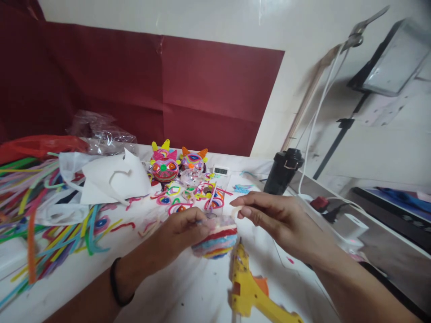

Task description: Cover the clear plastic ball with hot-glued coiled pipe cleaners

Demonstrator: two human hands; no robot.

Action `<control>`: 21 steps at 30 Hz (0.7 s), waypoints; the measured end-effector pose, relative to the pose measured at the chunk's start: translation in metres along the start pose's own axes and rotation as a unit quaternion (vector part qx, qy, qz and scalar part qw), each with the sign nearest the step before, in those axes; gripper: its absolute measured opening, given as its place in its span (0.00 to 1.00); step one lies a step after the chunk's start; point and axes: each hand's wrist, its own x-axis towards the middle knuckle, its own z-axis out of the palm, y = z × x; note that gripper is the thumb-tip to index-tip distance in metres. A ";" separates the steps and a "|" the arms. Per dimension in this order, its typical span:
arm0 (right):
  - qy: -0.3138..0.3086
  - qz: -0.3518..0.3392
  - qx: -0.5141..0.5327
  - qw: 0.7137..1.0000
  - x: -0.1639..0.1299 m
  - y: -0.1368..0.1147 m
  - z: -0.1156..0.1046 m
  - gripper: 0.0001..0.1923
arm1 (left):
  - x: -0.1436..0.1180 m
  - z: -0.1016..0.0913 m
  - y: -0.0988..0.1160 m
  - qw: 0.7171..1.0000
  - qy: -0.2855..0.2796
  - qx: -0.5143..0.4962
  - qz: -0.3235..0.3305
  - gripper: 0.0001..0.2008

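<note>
A round ball wrapped in bands of red, white, blue and yellow fuzzy pipe cleaner (215,240) sits low over the white counter (188,287), just behind the nozzle of the yellow plastic glue gun (251,291) that lies there. It looks light and soft on the outside — the fuzzy wrap should give a little under pressure and grip well, though loose bands could shift, so taking it across its widest part seems safest. The left hand (183,233) is curled around the ball's near-left side, its fingers closed on it. The right hand (279,220) hovers just right of the ball, thumb and forefinger pinched almost together; whether they hold a small pale scrap I cannot tell. Beyond the ball stand two finished, horned, bright pipe-cleaner ornaments (177,166).
</note>
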 end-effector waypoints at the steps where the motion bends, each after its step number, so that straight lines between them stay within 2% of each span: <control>1: -0.003 -0.007 0.000 1.000 -0.001 0.002 0.001 0.09 | 0.000 0.000 0.000 1.000 0.004 -0.003 -0.001 0.14; 9: -0.024 -0.014 -0.030 0.999 -0.001 0.005 0.008 0.13 | 0.001 0.001 -0.001 0.999 0.047 -0.014 -0.020 0.15; 14: -0.037 -0.030 -0.051 0.998 -0.002 0.005 0.011 0.11 | 0.003 0.003 -0.005 0.993 0.087 -0.065 -0.037 0.14; 18: -0.014 -0.059 -0.054 0.997 -0.005 0.007 0.015 0.08 | 0.006 0.006 -0.010 0.989 0.115 -0.083 -0.039 0.13; 21: 0.016 -0.103 -0.087 0.991 -0.006 0.007 0.017 0.08 | 0.008 0.007 -0.012 0.989 0.116 -0.080 -0.040 0.13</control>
